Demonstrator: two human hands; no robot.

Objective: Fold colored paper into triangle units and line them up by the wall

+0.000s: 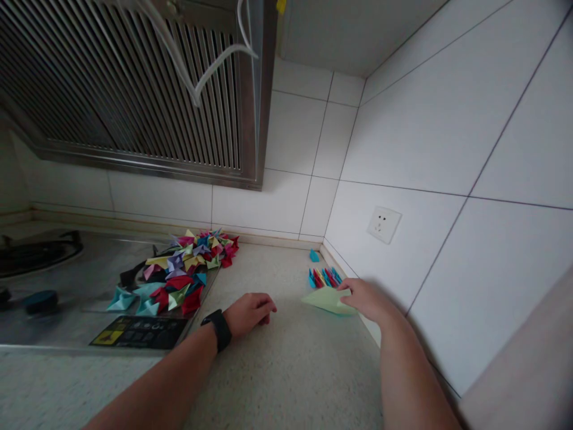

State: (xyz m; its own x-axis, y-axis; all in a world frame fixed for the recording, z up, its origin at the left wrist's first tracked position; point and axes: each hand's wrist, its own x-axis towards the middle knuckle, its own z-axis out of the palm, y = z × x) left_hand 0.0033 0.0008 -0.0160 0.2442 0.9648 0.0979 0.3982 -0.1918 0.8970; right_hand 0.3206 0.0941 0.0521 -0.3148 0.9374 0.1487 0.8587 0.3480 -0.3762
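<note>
From where I stand, the right hand (358,295) pinches the right end of a pale green paper (326,300), thumb and fingers closed on its edge; that grip seems to keep it steady while leaving most of the sheet free. The paper lies at the right of the table (268,373), near the wall. The left hand (249,312) rests left of it, fingers curled, nothing showing in them, though I can't tell how tightly they close. Just beyond the paper sits a row of small folded pieces (319,278), set close together, probably to keep them orderly. Far left, a colourful paper pile (176,263) spreads over the stove (101,263), perhaps leaving working room here.
</note>
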